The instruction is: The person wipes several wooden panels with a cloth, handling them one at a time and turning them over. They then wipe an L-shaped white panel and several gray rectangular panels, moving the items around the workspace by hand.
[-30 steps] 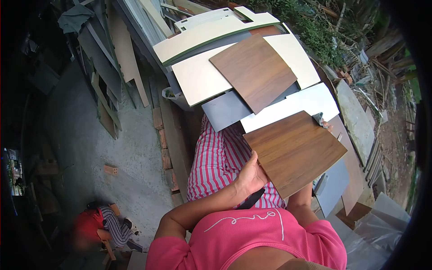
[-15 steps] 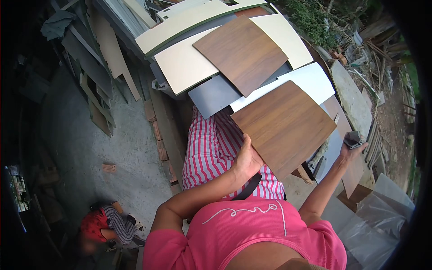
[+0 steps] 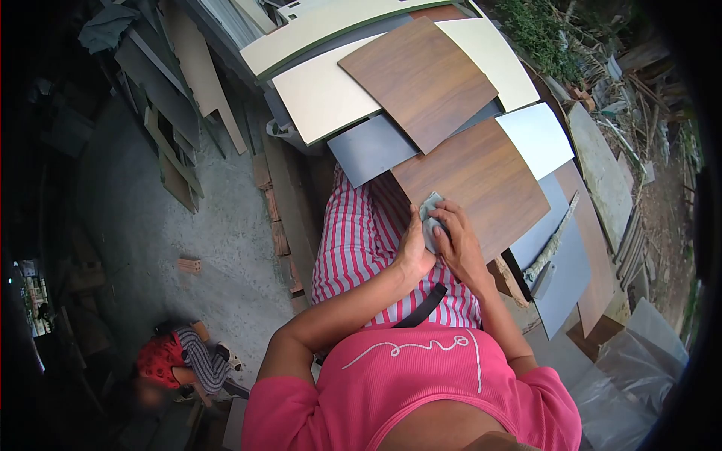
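Note:
A brown wood-grain panel (image 3: 481,180) lies across the stack in front of my lap, its near corner towards me. My left hand (image 3: 414,246) grips that near corner, thumb along the edge and fingers hidden below the panel. Close beside it, my right hand (image 3: 460,244) is closed round a folded grey cloth (image 3: 430,216), which rests against the panel's near edge. Another wood-grain panel (image 3: 421,83) lies just beyond, overlapping a dark grey panel (image 3: 370,149) and a cream panel (image 3: 320,101).
A white panel (image 3: 538,139) and a blue-grey panel (image 3: 568,255) with a rough stick (image 3: 553,240) on it lie to the right. Boards (image 3: 162,98) lean at the left. Another person (image 3: 188,361) sits low at the lower left. A brick (image 3: 189,265) lies on the concrete floor.
My right hand has swung in from the far right with the grey cloth to the panel's near edge, beside my left hand. The held panel has shifted slightly back and left over the white panel.

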The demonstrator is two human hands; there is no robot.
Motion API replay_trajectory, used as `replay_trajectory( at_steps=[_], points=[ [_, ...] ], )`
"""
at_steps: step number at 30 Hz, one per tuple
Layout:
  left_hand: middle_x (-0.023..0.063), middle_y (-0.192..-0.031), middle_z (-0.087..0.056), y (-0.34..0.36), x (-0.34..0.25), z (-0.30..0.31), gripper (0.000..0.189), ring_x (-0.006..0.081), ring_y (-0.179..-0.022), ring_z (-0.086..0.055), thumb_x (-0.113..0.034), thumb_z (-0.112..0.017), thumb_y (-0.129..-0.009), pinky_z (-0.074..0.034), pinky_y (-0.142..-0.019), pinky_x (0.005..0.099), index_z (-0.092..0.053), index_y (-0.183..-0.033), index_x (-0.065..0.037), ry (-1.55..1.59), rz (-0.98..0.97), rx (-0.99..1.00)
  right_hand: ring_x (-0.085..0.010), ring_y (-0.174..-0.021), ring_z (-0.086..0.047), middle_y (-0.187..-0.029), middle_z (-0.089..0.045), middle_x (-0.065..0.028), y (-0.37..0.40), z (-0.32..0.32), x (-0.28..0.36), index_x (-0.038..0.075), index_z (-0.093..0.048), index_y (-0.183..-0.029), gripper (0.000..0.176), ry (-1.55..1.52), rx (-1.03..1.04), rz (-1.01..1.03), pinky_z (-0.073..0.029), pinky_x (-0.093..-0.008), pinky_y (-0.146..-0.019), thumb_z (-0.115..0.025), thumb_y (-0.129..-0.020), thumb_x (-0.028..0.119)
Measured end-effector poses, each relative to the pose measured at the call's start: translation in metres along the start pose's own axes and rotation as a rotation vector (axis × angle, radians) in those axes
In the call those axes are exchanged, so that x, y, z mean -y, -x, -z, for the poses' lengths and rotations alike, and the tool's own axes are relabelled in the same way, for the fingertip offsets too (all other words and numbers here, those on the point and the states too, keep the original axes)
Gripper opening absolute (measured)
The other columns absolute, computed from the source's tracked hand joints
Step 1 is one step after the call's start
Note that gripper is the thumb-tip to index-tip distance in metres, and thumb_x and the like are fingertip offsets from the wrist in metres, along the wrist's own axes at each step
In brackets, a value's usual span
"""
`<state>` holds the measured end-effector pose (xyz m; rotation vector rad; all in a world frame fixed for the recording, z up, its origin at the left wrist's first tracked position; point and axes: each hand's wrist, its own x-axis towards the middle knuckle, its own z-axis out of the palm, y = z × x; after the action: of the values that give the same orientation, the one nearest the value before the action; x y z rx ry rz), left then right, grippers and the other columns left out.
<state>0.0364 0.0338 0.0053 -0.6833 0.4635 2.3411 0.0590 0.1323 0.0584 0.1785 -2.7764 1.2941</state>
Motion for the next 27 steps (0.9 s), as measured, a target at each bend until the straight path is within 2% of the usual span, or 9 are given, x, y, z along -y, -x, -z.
replay_trajectory(
  at_steps=[1,4,7,10,17,19,22,27],
  points=[
    [0.0094,-0.124,-0.051,-0.004,0.001,0.007,0.055,0.0224,-0.117,-0.049,-0.053,-0.025,-0.096,-0.04,-0.1,0.0367,-0.043,-0.127,-0.01,0.044,-0.001,0.136,-0.0365,-0.12,-0.044,-0.121,-0.05,-0.0169,0.002,-0.005,-0.004,0.004,-0.055,-0.11,0.026,-0.008,0.002,0.004,-0.033,-0.0441,-0.103,-0.056,-0.084,0.007],
    [0.0079,-0.13,-0.046,0.002,0.0,0.001,0.056,0.0233,-0.122,-0.045,-0.054,-0.025,-0.096,-0.038,-0.102,0.0375,-0.039,-0.131,-0.013,-0.005,-0.021,0.045,-0.0316,-0.129,-0.037,-0.128,-0.048,-0.0122,0.004,-0.012,-0.012,0.008,-0.055,-0.118,0.035,0.211,0.043,0.116,-0.026,-0.0503,-0.107,-0.055,-0.083,0.005],
    [0.0066,-0.14,-0.038,0.01,-0.003,-0.006,0.063,0.024,-0.129,-0.037,-0.06,-0.022,-0.093,-0.032,-0.106,0.0414,-0.032,-0.139,-0.017,-0.021,-0.013,0.084,-0.0289,-0.13,-0.036,-0.131,-0.047,-0.0104,-0.017,-0.016,-0.015,0.009,-0.052,-0.123,0.038,0.316,0.005,0.152,-0.025,-0.0504,-0.107,-0.054,-0.085,0.008],
    [0.0064,-0.147,-0.03,0.011,-0.005,-0.005,0.076,0.025,-0.135,-0.027,-0.07,-0.017,-0.088,-0.019,-0.111,0.0462,-0.022,-0.144,-0.02,0.023,0.027,0.141,-0.0275,-0.131,-0.035,-0.135,-0.045,-0.0087,-0.043,-0.03,-0.017,0.011,-0.05,-0.127,0.041,0.402,-0.043,0.175,-0.023,-0.0505,-0.108,-0.054,-0.086,0.011],
    [0.0062,-0.147,-0.029,0.009,-0.003,0.004,0.081,0.0248,-0.136,-0.026,-0.073,-0.02,-0.085,-0.019,-0.11,0.0464,-0.021,-0.145,-0.019,0.062,0.105,0.173,-0.0257,-0.132,-0.035,-0.138,-0.043,-0.0069,-0.053,-0.03,-0.022,0.012,-0.049,-0.129,0.044,0.412,0.112,0.305,-0.023,-0.0497,-0.108,-0.054,-0.085,0.012],
    [0.0072,-0.148,-0.028,0.008,-0.001,0.003,0.082,0.0253,-0.136,-0.025,-0.074,-0.021,-0.084,-0.018,-0.111,0.0467,-0.019,-0.145,-0.018,-0.005,0.007,0.165,-0.0252,-0.132,-0.035,-0.138,-0.043,-0.0068,-0.048,-0.021,-0.023,0.013,-0.05,-0.128,0.044,0.38,0.148,0.325,-0.023,-0.0488,-0.108,-0.055,-0.085,0.012],
    [0.0085,-0.148,-0.026,0.012,-0.003,-0.001,0.084,0.0259,-0.137,-0.024,-0.074,-0.023,-0.084,-0.018,-0.111,0.0473,-0.018,-0.145,-0.018,0.058,0.055,0.169,-0.0246,-0.134,-0.031,-0.14,-0.04,-0.0072,-0.044,-0.012,-0.029,0.014,-0.046,-0.132,0.045,0.398,0.118,0.227,-0.017,-0.0468,-0.111,-0.051,-0.087,0.009],
    [0.0092,-0.148,-0.027,0.013,-0.006,-0.005,0.082,0.0264,-0.136,-0.026,-0.071,-0.028,-0.086,-0.02,-0.11,0.0483,-0.018,-0.145,-0.015,0.039,0.064,0.152,-0.0249,-0.135,-0.029,-0.142,-0.038,-0.0073,-0.063,0.001,-0.053,0.014,-0.041,-0.135,0.043,0.491,0.064,0.145,-0.016,-0.0462,-0.111,-0.045,-0.092,0.015]
  ],
)
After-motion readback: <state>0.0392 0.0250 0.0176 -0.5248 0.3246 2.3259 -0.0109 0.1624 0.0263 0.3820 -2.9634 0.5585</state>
